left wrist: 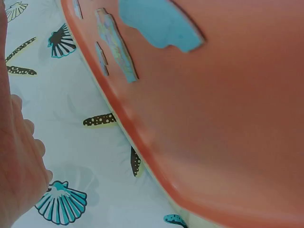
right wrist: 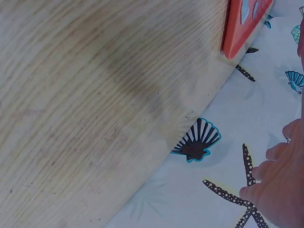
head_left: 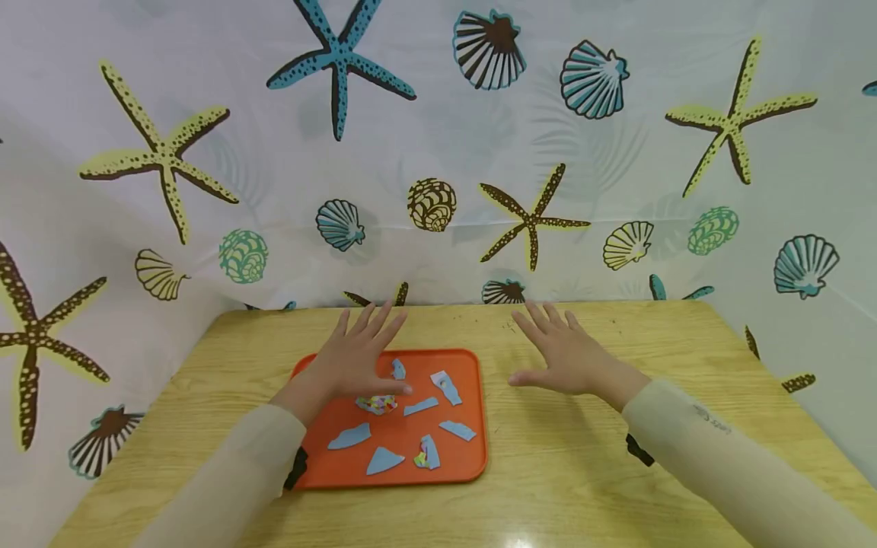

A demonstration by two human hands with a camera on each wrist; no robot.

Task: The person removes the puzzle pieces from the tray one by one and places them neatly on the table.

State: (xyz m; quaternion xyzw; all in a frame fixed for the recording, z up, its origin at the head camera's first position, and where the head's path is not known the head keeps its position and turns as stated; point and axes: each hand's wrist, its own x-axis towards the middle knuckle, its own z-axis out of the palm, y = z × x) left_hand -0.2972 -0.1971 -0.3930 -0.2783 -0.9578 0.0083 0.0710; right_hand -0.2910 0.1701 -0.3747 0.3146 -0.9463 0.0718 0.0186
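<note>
My left hand (head_left: 352,358) is held over the left part of an orange tray (head_left: 476,426), fingers spread and holding nothing. Several torn scraps of paper lie on the tray, mostly pale blue. Among them are a multicoloured scrap (head_left: 377,404) below my left thumb, a triangular blue scrap (head_left: 384,460) and a narrow strip (head_left: 421,406). The left wrist view shows a large blue scrap (left wrist: 161,23) close up. My right hand (head_left: 565,354) hovers above the table to the right of the tray, its fingers spread too, with nothing in it.
The tray rests on a light wooden table (head_left: 582,487). Behind and at both sides hangs a white cloth (head_left: 425,137) printed with starfish and shells. Dark bands (head_left: 640,450) show under both wrists, at the ends of light sleeves (head_left: 726,449).
</note>
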